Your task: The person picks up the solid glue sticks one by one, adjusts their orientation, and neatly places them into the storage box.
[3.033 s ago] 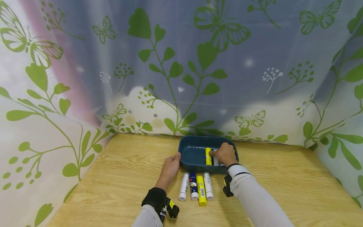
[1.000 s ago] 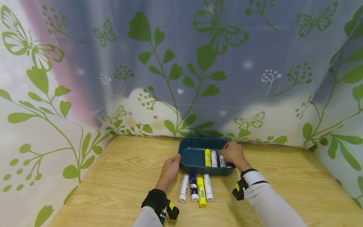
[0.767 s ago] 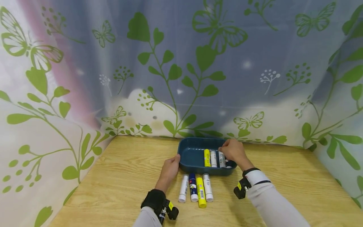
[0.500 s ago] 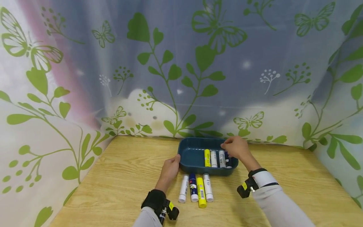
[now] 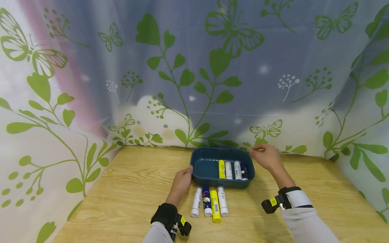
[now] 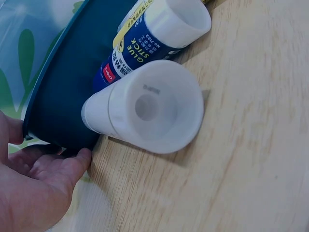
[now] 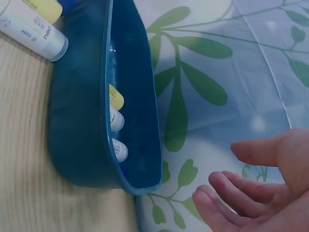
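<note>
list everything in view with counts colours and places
Table: 1, light wood, foreground
Curtain: count unclear, multicoloured print, behind table
Tray: 1, teal, on table
Glue sticks inside: 4, yellow, two white, dark blue, right half
Glue sticks outside: 4, two white, dark blue, yellow, in front of tray
Wrist cameras: 2, black, on wrists
Sleeves: 2, light grey, forearms
Left hand: 1, bare, gripping tray's left end
Right hand: 1, bare, near tray's right end
</note>
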